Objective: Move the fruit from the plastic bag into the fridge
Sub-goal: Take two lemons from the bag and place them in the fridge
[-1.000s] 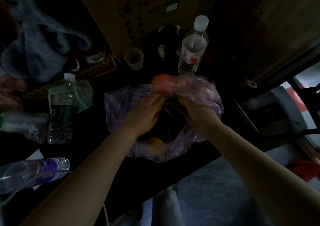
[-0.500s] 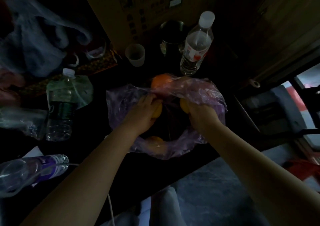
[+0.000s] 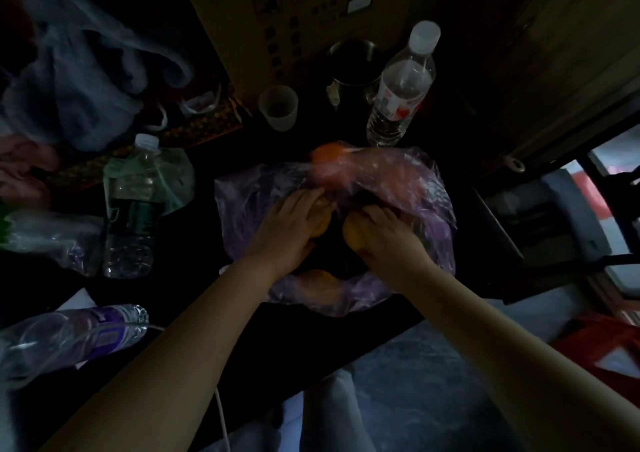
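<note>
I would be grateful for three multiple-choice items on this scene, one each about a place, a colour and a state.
1. Where does the red-labelled bottle stand relative to the plastic bag?
A. Beyond it, upright
B. Inside it
C. Lying on its near side

2. What colour is the bag?
A. Green
B. Translucent purple
C. Black

3. What is the right hand doing?
A. Hanging open and empty
B. Clenched in an empty fist
C. Holding a yellow fruit inside the bag

Answers: 1 A, the bottle rises behind the bag's far edge; 2 B, its crinkled film shows purple; 3 C, the hand curls round the fruit in the bag's opening.
</note>
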Tool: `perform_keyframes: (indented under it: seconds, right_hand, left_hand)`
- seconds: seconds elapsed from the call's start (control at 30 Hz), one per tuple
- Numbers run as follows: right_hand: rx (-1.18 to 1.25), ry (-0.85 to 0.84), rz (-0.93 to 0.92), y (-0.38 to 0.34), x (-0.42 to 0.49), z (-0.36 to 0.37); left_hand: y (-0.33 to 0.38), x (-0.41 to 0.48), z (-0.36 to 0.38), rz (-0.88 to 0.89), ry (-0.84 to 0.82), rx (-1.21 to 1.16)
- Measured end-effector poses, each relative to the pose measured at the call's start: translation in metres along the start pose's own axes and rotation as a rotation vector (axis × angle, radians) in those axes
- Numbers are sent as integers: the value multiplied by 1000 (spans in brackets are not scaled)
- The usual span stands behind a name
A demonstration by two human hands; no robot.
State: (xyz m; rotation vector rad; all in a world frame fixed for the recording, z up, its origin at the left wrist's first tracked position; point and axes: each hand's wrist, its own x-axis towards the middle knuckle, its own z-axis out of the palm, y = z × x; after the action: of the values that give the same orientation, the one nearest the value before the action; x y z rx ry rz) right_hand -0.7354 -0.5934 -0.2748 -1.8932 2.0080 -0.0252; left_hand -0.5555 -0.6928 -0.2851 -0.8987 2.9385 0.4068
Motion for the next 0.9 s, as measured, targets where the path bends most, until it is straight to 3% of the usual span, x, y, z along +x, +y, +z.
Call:
perform_keyframes:
  seconds: [0.07, 0.2, 0.53, 0.9]
  right_hand:
    - [30, 12, 6, -1, -1, 2]
    - [54, 25, 7, -2, -2, 1]
    - [-10, -94, 12, -4, -2, 1]
    - [130, -108, 28, -6, -6, 1]
  left_hand:
    - [0, -3, 2, 23, 69, 1]
    - [-1, -4, 2, 10, 50, 18]
    - [-7, 12, -2, -229, -47, -188]
    - [-4, 12, -10, -166, -79, -105]
